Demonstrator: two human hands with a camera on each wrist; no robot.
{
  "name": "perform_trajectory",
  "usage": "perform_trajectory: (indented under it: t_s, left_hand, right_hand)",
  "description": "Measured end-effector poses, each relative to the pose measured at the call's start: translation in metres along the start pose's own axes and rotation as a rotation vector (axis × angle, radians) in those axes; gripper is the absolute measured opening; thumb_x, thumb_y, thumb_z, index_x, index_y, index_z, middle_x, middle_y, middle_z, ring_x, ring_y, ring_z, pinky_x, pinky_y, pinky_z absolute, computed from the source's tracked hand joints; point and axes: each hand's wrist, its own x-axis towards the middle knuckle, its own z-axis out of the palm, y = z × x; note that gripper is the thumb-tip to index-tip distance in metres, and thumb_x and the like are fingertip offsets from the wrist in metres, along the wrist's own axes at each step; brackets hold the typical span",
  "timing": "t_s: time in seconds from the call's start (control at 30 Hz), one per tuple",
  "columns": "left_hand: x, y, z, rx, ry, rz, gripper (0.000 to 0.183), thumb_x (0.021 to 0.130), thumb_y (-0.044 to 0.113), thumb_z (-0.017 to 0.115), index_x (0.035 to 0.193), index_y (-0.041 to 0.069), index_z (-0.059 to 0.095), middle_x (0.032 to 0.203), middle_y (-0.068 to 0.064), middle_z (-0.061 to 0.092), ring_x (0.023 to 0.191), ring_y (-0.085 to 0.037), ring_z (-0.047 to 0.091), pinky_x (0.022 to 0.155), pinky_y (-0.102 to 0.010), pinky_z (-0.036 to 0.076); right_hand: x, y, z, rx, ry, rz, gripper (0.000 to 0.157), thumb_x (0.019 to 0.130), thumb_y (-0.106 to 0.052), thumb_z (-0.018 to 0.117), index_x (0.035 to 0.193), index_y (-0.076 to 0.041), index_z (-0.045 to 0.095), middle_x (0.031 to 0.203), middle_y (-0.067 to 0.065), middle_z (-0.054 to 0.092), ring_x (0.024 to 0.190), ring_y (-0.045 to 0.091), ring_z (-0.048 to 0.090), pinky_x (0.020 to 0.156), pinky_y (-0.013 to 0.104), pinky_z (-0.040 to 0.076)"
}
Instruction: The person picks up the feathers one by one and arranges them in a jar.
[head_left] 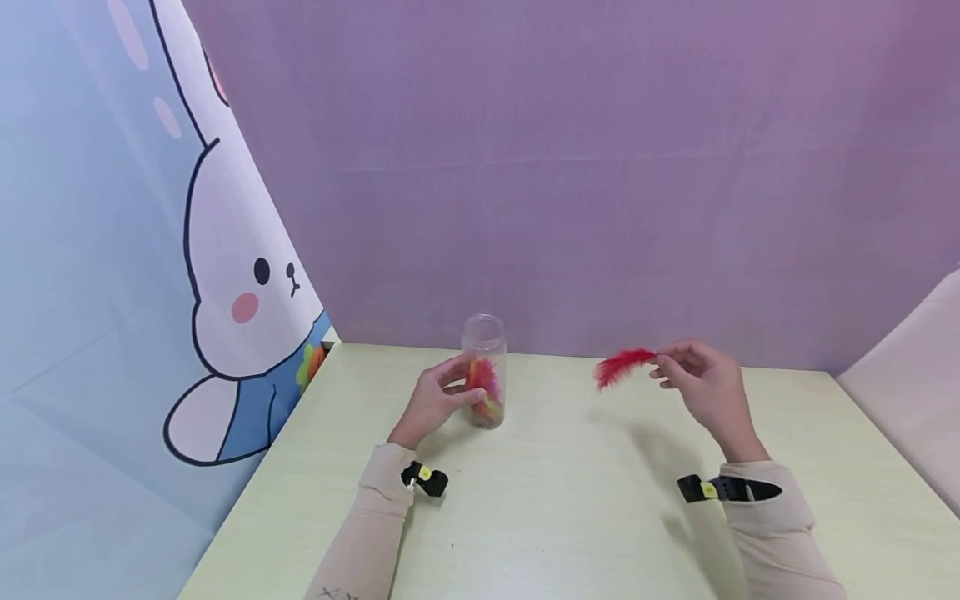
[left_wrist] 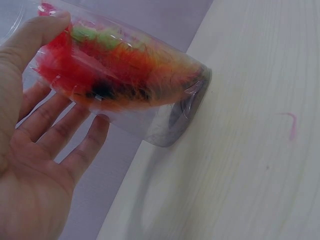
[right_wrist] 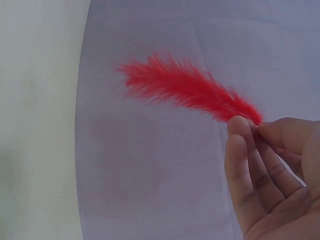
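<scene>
A clear plastic jar [head_left: 484, 335] stands upright and uncapped near the back of the table. Inside it are several fluffy feathers [left_wrist: 115, 70] in red, orange, green and black. My left hand [head_left: 444, 395] grips the jar's side, thumb on the near side and fingers curving around the other. To the right, above the tabletop, my right hand [head_left: 701, 385] pinches a red feather [right_wrist: 180, 87] by its quill end between thumb and fingertips. The feather's fluffy end points left, toward the jar.
The pale wood-grain table [head_left: 555, 500] ends at a purple backdrop [head_left: 570, 183] close behind the jar. On the left hangs a blue cloth [head_left: 82, 333] with a cartoon rabbit; a whitish cloth [head_left: 915, 383] borders the right side. A small pink mark [left_wrist: 291, 125] shows on the tabletop.
</scene>
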Motion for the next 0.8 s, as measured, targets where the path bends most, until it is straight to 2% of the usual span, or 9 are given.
perform_trajectory:
  t_s: [0.07, 0.3, 0.8]
  left_hand:
    - [0.0, 0.0, 0.0, 0.002, 0.0, -0.001, 0.067, 0.082, 0.023, 0.088, 0.143, 0.017, 0.06, 0.138, -0.008, 0.067, 0.129, -0.027, 0.063, 0.105, -0.039, 0.056]
    - [-0.001, 0.002, -0.002, 0.006, -0.012, -0.013, 0.068, 0.081, 0.027, 0.088, 0.143, 0.021, 0.06, 0.136, -0.005, 0.068, 0.129, -0.025, 0.063, 0.106, -0.039, 0.056]
    - [0.001, 0.0, 0.0, 0.004, -0.002, -0.01, 0.067, 0.081, 0.026, 0.088, 0.142, 0.019, 0.06, 0.137, -0.008, 0.067, 0.129, -0.026, 0.062, 0.105, -0.038, 0.056]
  right_hand:
    - [0.0, -0.005, 0.002, 0.018, 0.001, -0.019, 0.021, 0.101, -0.021, 0.067, 0.113, -0.003, 0.069, 0.105, 0.01, 0.076, 0.083, 0.002, 0.073, 0.072, 0.019, 0.062]
    - [0.003, -0.024, 0.008, 0.069, -0.009, -0.083, 0.02, 0.1, -0.015, 0.068, 0.113, 0.0, 0.068, 0.092, -0.018, 0.072, 0.081, 0.003, 0.073, 0.071, 0.019, 0.063]
    - [0.018, -0.066, 0.028, 0.204, 0.033, -0.175, 0.018, 0.098, -0.013, 0.07, 0.109, 0.002, 0.069, 0.085, -0.016, 0.074, 0.076, 0.006, 0.074, 0.068, 0.021, 0.063]
